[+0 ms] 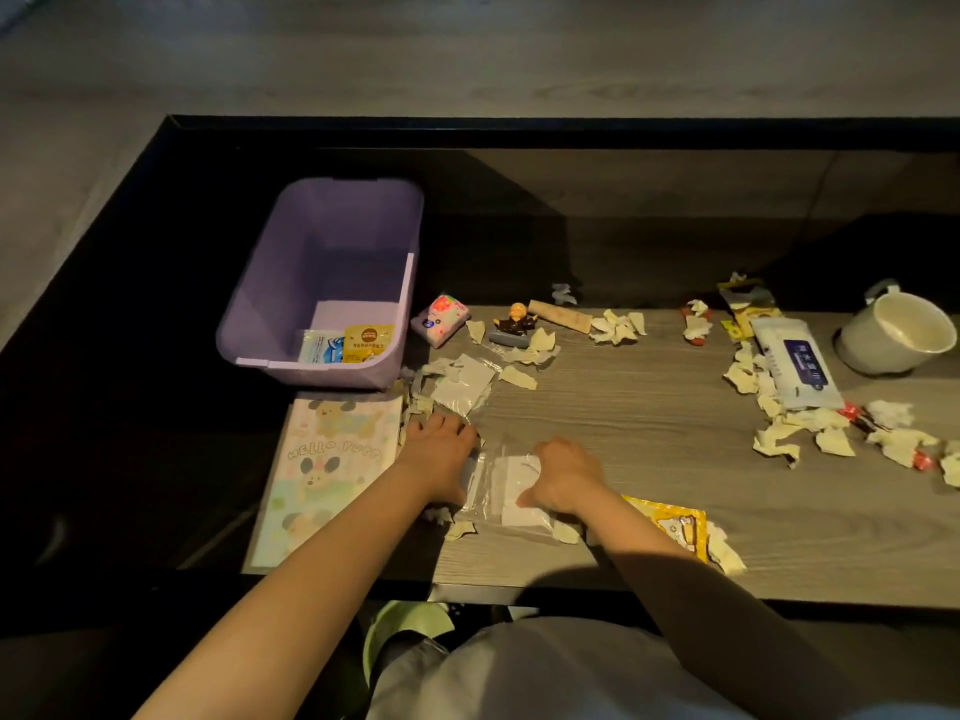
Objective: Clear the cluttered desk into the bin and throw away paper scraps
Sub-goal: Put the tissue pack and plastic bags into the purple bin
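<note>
Left hand (439, 452) over scraps (423, 407), grip unclear; right hand (563, 478) pinches bag (506, 491), likely bound for bin (291, 262).

The person is wearing a pale grey garment (545, 667) — loosely creased, showing below the near edge of the tabletop (649, 418). The left forearm (332, 553) and right forearm (675, 558) are showing bare — sleeveless down to the left hand (439, 449) and right hand (563, 478).
</note>
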Available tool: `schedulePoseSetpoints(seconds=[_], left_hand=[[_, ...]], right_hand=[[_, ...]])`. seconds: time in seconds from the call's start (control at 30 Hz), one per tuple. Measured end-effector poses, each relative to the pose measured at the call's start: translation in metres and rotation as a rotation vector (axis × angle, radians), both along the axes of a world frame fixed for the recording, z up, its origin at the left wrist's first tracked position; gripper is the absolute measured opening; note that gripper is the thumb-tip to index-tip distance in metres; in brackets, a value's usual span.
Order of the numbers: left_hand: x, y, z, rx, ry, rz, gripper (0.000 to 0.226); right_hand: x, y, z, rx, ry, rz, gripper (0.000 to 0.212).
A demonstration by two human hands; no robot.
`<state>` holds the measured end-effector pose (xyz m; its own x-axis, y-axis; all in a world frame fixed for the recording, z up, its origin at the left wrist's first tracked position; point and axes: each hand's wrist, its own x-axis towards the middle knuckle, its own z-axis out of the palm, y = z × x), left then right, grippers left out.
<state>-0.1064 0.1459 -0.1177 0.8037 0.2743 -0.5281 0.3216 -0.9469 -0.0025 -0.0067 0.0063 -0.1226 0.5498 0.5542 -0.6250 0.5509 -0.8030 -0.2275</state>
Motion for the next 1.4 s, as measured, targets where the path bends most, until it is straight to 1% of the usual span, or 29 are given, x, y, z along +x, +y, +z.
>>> schedulePoseSetpoints(seconds=[0.1,0.17,0.3,0.37,0.43,0.53,0.67,0.8,0.93,0.97,1.0,1.13,1.17,1.23,1.3,1.33,1.4], left_hand=[[0.001,0.001,0.003,-0.011,0.014,0.01,0.073],[0.001,0.002,0.005,-0.023,0.013,0.031,0.076],[0.003,0.003,0.005,-0.062,0.028,0.081,0.077],[0.005,0.004,0.004,-0.082,0.027,0.111,0.071],[0.007,0.006,0.004,-0.08,0.025,0.116,0.062],[0.008,0.008,0.007,-0.069,0.022,0.121,0.051],[0.009,0.007,0.011,-0.076,0.009,0.122,0.043],[0.009,0.008,0.014,-0.175,-0.031,0.178,0.028],[0.012,0.014,0.022,-0.171,-0.124,0.156,0.019],[0.012,0.015,0.022,-0.192,-0.157,0.169,0.022],[0.012,0.016,0.021,-0.222,-0.191,0.194,0.03],[0.01,0.009,0.015,-0.371,-0.281,0.306,0.088],[0.01,0.007,0.015,-0.394,-0.305,0.322,0.096],[0.01,0.006,0.015,-0.395,-0.347,0.34,0.102],[0.009,0.006,0.016,-0.382,-0.391,0.392,0.094],[0.009,0.007,0.018,-0.373,-0.418,0.417,0.083],[0.011,0.01,0.023,-0.35,-0.479,0.422,0.052]], right_hand=[[0.008,-0.005,0.002,0.19,0.161,-0.31,0.048],[0.014,-0.008,0.006,0.318,0.235,-0.482,0.041],[0.023,-0.011,0.022,0.607,0.331,-0.769,0.038],[0.026,-0.012,0.03,0.699,0.371,-0.84,0.036],[0.028,-0.013,0.036,0.761,0.396,-0.861,0.034],[0.029,-0.016,0.044,0.833,0.431,-0.883,0.038],[0.027,-0.018,0.051,0.882,0.491,-0.896,0.041],[0.023,-0.022,0.055,0.917,0.522,-0.879,0.029],[0.025,-0.025,0.06,0.953,0.474,-0.855,0.02],[0.025,-0.025,0.062,0.959,0.463,-0.854,0.021],[0.026,-0.025,0.064,0.968,0.459,-0.856,0.023],[0.027,-0.026,0.067,1.004,0.442,-0.859,0.026],[0.027,-0.026,0.067,1.01,0.436,-0.857,0.026],[0.026,-0.026,0.067,1.019,0.423,-0.851,0.025],[0.025,-0.025,0.068,1.03,0.428,-0.855,0.027],[0.025,-0.024,0.069,1.036,0.433,-0.858,0.028],[0.027,-0.023,0.071,1.047,0.434,-0.85,0.026]])
